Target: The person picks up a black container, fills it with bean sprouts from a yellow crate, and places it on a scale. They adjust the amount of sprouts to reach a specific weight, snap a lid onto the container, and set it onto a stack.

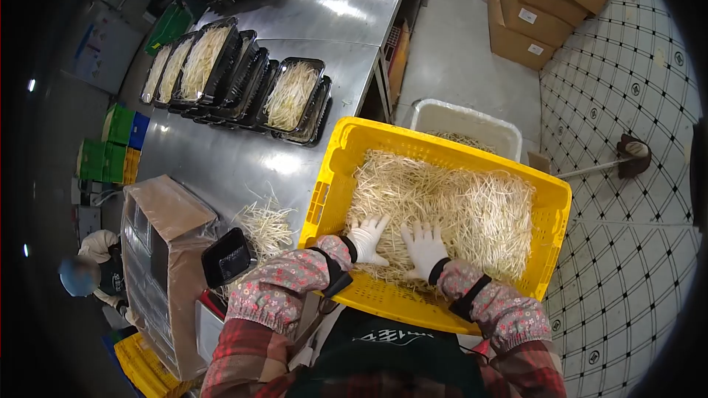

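Note:
A yellow plastic crate point(442, 144) in front of me holds a thick layer of pale bean sprouts point(479, 214). My left hand point(367, 240), in a white glove, lies on the sprouts near the crate's left side with its fingers spread. Beside it, my right hand point(425, 249), gloved too, rests on the sprouts with fingers apart. Neither hand grips anything that I can see; some fingertips may be sunk among the strands. To the left, a loose heap of sprouts point(267, 227) lies on the metal table, next to a black plastic tray point(226, 256).
Sprout-filled black trays point(293, 96) stand on the steel table point(243, 155). An open carton point(173, 210) is at left, a white tub point(472, 119) behind the crate. Cardboard boxes point(527, 22) are stacked at back right. A person point(103, 265) in a blue cap is far left.

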{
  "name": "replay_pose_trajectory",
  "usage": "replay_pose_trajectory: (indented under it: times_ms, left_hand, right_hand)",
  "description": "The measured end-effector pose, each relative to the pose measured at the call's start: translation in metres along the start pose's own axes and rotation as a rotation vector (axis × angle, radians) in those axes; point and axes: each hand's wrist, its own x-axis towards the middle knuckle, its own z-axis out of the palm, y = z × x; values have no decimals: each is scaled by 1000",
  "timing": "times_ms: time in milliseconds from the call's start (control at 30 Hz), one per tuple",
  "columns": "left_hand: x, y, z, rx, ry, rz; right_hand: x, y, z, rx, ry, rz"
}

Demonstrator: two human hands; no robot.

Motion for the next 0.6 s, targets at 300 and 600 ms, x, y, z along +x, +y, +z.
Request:
replay_pose_trajectory:
  times_ms: [300,600]
  left_hand:
    - [15,17,20,35,268,-95]
    - [7,17,-31,-337,200,-180]
  right_hand:
    - [35,19,37,53,238,101]
    - [54,70,-11,271,119,47]
